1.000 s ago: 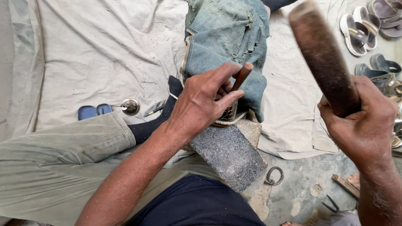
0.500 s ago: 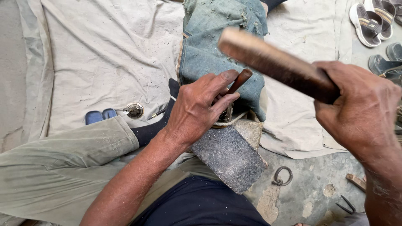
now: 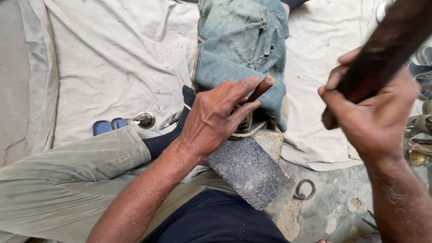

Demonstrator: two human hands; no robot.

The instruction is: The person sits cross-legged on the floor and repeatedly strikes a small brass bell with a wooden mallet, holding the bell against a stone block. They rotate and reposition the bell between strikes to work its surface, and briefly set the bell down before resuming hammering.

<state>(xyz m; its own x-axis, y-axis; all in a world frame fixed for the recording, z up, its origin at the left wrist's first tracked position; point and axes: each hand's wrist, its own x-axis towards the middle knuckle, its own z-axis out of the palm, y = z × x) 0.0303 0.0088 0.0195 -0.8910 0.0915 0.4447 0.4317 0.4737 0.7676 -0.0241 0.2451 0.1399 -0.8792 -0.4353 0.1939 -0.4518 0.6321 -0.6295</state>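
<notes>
A person sits on the ground w/ a leg in olive trousers (image 3: 67, 180) and a dark sock stretched across a dusty pale cloth (image 3: 112, 67). The left hand (image 3: 216, 119) lies flat, fingers extended and close together, pressing a reddish-brown rod-like tool (image 3: 260, 90) down onto something dark beneath — what's under the palm can't be made out. The tool's tip pokes out between the fingertips, resting against a worn blue denim piece (image 3: 243, 45) bunched on the cloth.

Just below the left hand sits a rough grey stone block (image 3: 249, 168), tilted, its near end toward the person's lap.

The right hand (image 3: 373, 117) is raised at the right side, closed in a fist around a thick dark wooden handle (image 3: 382, 58) that runs up and out of the top right corner; its head isn't visible.

Other bits: a small round metal object (image 3: 146, 119) and two blue items (image 3: 109, 126) near the trouser cuff, and a metal ring (image 3: 304, 189) on bare concrete beside the stone.
</notes>
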